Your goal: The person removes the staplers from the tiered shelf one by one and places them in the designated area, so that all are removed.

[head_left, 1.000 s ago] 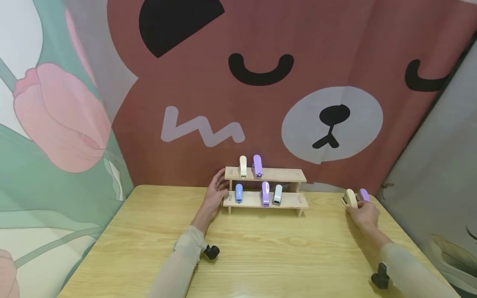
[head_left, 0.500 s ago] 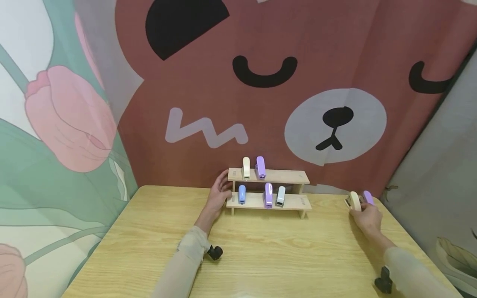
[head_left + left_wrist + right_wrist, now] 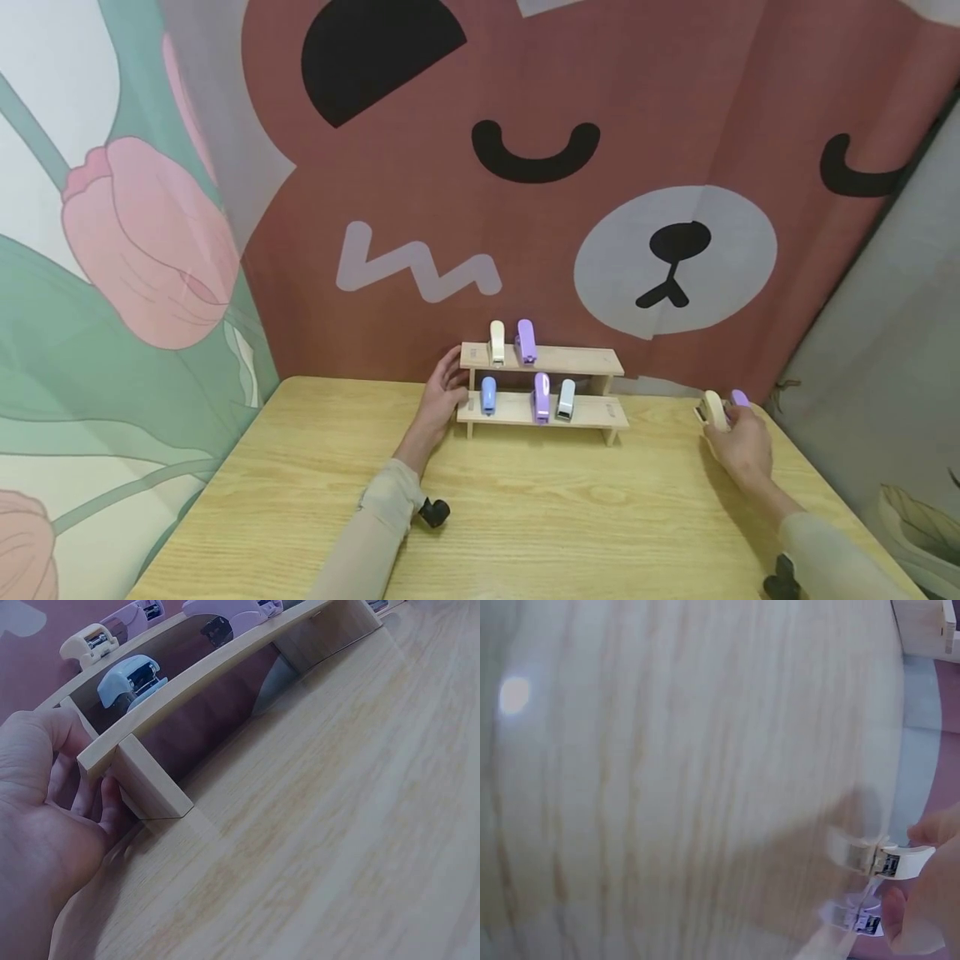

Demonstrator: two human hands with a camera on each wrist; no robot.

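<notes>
My left hand (image 3: 438, 408) grips the left end of a two-tier wooden stand (image 3: 585, 358), with the thumb at the lower shelf's end. A cream stapler (image 3: 497, 342) and a purple stapler (image 3: 527, 340) sit on the upper tier. Below them are a blue stapler (image 3: 488, 395), another purple stapler (image 3: 542, 396) and a whitish stapler (image 3: 567, 398). Near the table's back right corner, my right hand (image 3: 742, 450) pinches a second cream stapler (image 3: 913, 862) between thumb and finger. Just beyond it is one more purple stapler (image 3: 867, 922), partly hidden by the hand in the head view.
The light wood table (image 3: 570, 508) reaches back to a reddish curtain (image 3: 405, 183) with a bear print. A grey curtain (image 3: 892, 350) hangs along the right side, close to my right hand. Small black devices (image 3: 434, 512) are strapped to both wrists.
The head view has shifted slightly, so everything appears a little farther right and lower. Both hands keep their holds, and the staplers stay in the same arrangement.
</notes>
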